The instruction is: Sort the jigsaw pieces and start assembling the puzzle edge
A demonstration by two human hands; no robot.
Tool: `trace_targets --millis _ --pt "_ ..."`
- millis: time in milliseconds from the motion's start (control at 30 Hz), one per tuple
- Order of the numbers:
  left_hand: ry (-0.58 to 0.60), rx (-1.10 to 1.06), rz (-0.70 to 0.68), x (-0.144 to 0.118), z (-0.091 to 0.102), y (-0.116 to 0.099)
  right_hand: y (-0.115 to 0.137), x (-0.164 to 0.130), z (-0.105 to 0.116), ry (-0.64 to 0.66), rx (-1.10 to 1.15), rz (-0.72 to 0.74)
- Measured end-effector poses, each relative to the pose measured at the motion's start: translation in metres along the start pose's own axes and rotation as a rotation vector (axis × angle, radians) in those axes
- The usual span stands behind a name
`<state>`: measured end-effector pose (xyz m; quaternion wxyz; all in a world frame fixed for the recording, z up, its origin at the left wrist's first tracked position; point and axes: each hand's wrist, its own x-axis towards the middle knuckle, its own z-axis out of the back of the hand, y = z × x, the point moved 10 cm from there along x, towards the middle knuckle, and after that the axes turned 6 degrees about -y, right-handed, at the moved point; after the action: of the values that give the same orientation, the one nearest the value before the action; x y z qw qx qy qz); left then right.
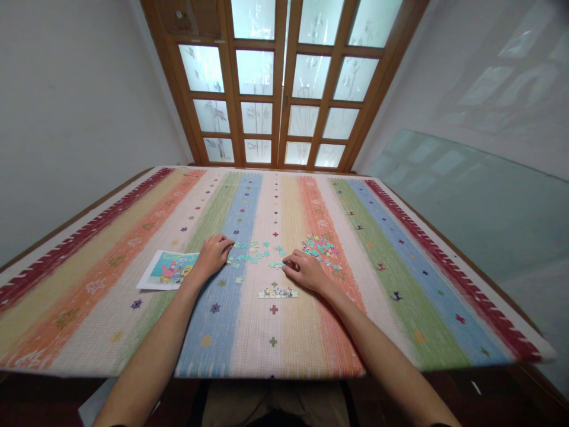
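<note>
My left hand (215,254) is closed in a pinch at the left edge of the scattered teal jigsaw puzzle pieces (260,255), its fingertips on a small piece. My right hand (303,268) pinches at the right end of a short row of puzzle pieces (276,264); its fingers partly hide what they grip. Nearer to me lies a joined strip of puzzle pieces (278,293), pale with a mottled pattern. A single piece (239,280) lies to the left above that strip. Beyond my right hand is a pile of pink, yellow and teal puzzle pieces (320,246).
A printed cartoon picture (166,270) lies left of my left forearm, which overlaps its right side. The striped tablecloth (382,320) covers a wide table. Wooden glass-paned doors (278,89) stand behind it, and a glass panel (462,196) leans on the right wall.
</note>
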<state>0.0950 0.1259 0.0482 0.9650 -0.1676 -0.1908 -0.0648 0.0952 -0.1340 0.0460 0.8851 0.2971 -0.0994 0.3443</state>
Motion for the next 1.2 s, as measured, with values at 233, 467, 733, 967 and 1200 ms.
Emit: trace_targets --millis 233,467,733,967,1200 --pt "0.044 -0.109 0.008 -0.006 0.012 0.007 -0.001 -0.001 -0.002 -0.001 -0.020 0.015" --pt "0.234 -0.247 -0.082 -0.015 0.017 -0.003 0.001 -0.002 -0.001 0.006 -0.018 0.023" --pt "0.278 -0.290 -0.110 -0.018 0.013 -0.014 0.001 -0.002 -0.001 0.013 -0.029 0.023" --pt "0.261 -0.250 -0.083 -0.015 0.011 -0.001 0.002 -0.002 -0.001 0.020 -0.034 0.025" --pt "0.216 -0.227 -0.075 -0.015 0.013 0.000 0.000 -0.002 -0.004 0.025 -0.036 0.021"
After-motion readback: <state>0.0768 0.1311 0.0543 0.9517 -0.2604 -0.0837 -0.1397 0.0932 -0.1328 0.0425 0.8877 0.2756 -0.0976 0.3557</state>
